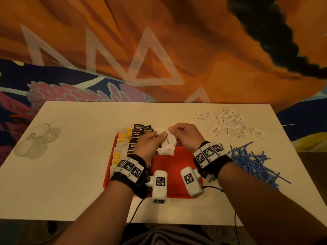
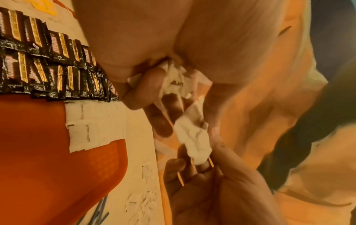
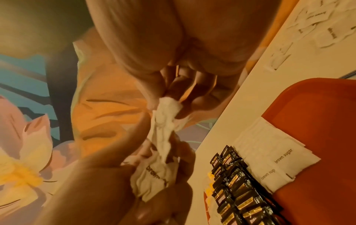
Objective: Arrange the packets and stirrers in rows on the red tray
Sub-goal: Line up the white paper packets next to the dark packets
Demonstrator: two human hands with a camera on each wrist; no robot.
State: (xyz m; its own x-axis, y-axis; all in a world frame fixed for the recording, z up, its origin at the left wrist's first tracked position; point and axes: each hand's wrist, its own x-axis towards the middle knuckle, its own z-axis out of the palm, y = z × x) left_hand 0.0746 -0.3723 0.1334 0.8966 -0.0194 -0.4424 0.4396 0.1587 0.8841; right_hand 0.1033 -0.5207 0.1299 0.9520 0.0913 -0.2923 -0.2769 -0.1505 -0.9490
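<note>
A bunch of sugar packets [image 1: 167, 138] hangs above the red tray's [image 1: 175, 174] far end, clamped in the left hand [image 1: 150, 144] so the right hand [image 1: 185, 135] can pinch one free for the white row [image 3: 273, 161] beside the dark packets [image 2: 48, 60].

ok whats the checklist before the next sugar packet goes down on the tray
1. Packets in hand: ok. Left hand holds a bunch of white sugar packets; right hand pinches one.
2. Single packet pulled free of the bunch: cannot tell, they overlap.
3. Room on the red tray: ok, bare red beside the sugar row.
4. Dark packets in rows: ok, overlapping neatly.
5. Packet condition: not ok, the held ones look crumpled.
6. Work remaining: not ok, loose sugar pile and blue stirrers sit off the tray.
</note>
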